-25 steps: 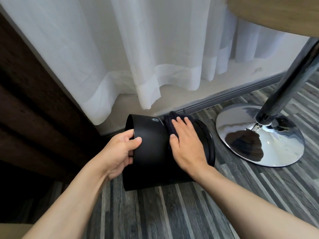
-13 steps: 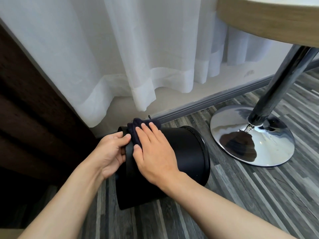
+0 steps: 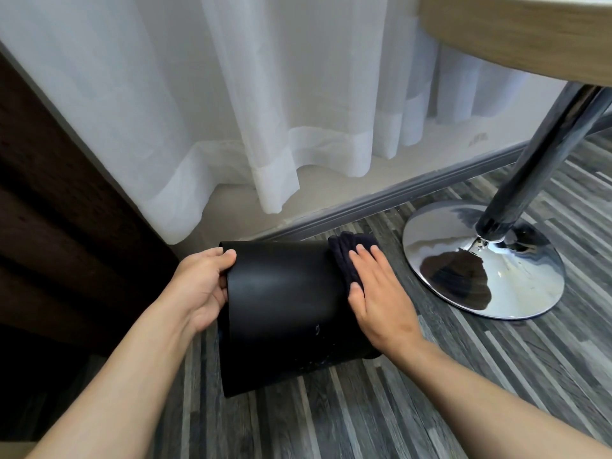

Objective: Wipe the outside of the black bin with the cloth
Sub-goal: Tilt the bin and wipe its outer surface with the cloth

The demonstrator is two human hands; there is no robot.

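Observation:
The black bin lies on its side on the grey wood-look floor, one end to the left and the other to the right. My left hand grips the bin's left edge, thumb on top. My right hand lies flat on a folded dark cloth and presses it against the bin's upper right side. The bin's right end is hidden behind my right hand and forearm.
A table's chrome round base and slanted chrome pole stand close on the right, under a wooden tabletop. White sheer curtains and a grey skirting board run behind. A dark wooden panel stands at the left.
My right hand has slid the cloth from the bin's left end to its right end. The bin has rolled a little, and my left hand still holds its left edge.

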